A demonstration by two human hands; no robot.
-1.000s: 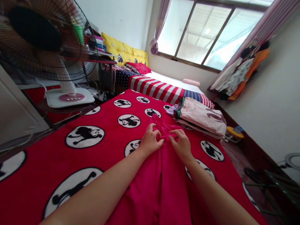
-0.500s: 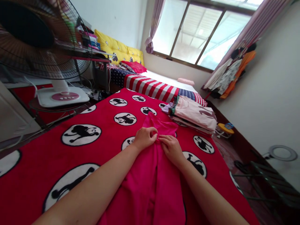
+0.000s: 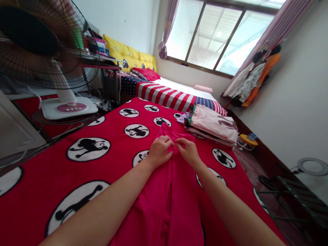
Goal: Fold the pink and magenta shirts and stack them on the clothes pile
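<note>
No legible txt anywhere in view. The pink control panel [image 3: 70, 107] on the fan base has a row of btns, but any markings on them are too small to read. The boxes and book spines [image 3: 98, 46] on the shelf near the head of the bed show colored print, nothing readable at this res. The small blue printed item [image 3: 252, 137] on the yellow stool by the wall is also unreadable.
</note>
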